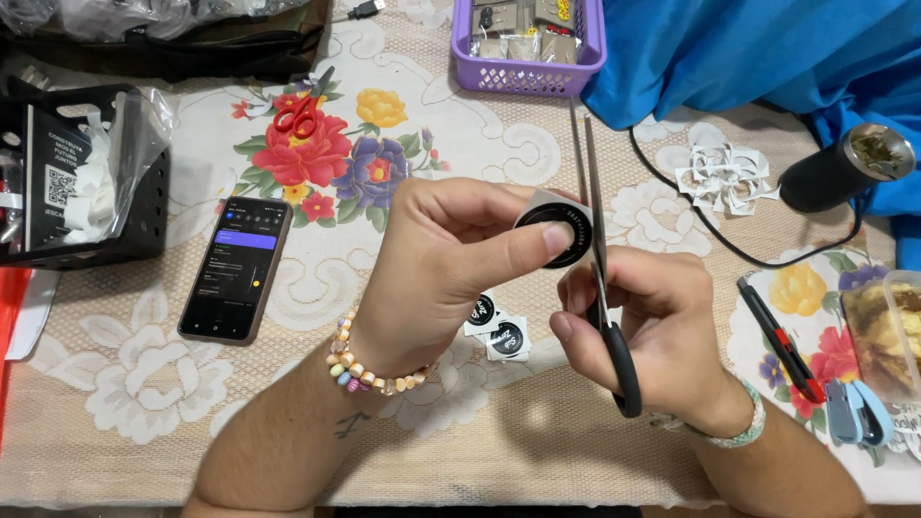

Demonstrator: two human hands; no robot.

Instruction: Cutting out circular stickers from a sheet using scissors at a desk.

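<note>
My left hand [446, 264] is closed around a round black sticker [556, 233] with a bit of white paper still on its edge. My thumb presses on its front and my fingers are behind it. I hold it up above the middle of the table [499, 441]. My right hand [652, 331] is closed around the black handles of a pair of scissors [600, 259]. The long blades point away from me, toward the far side, and they sit right at the right edge of the sticker, touching the white paper. The blades look almost closed. Under my hands, on the flowery cloth, lie two more small stickers [497, 326] on white squares, side by side. To the left a phone [235, 270] lies flat with its screen lit. Farther away, on a big red flower, is a pair of red scissors [302, 107]. A black box [82, 177] with white paper scraps stands at the far left. A purple basket [528, 43] with little packets is at the far side, and a blue cloth [767, 53] is bunched up at the far right. Near it are white paper cut-outs [724, 173] and a dark cup [844, 168] lying on its side. A red and black cutter knife [779, 338] lies to the right of my right hand.
</note>
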